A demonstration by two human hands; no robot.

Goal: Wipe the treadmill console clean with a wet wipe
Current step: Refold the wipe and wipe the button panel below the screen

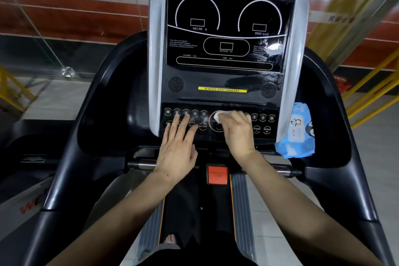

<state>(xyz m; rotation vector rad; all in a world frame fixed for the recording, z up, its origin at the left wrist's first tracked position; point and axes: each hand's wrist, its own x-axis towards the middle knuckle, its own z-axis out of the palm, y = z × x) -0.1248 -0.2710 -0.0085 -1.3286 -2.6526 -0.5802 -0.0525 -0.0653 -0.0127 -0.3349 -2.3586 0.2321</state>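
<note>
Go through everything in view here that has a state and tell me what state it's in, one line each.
Left hand: open, straight fingers resting on the button panel.
Right hand: curled round the wet wipe.
Wet wipe: bunched, pressed on the round centre button.
Treadmill console: display dark, damp streaks at its lower right.
Wipe pack: propped beside the console's right edge; whether its flap is open is unclear.
Red stop button: untouched.

Your view is dim, evenly lit | glare patch on the console [224, 34] up-right of your fingers [183, 119] | edges bowed, background blurred
</note>
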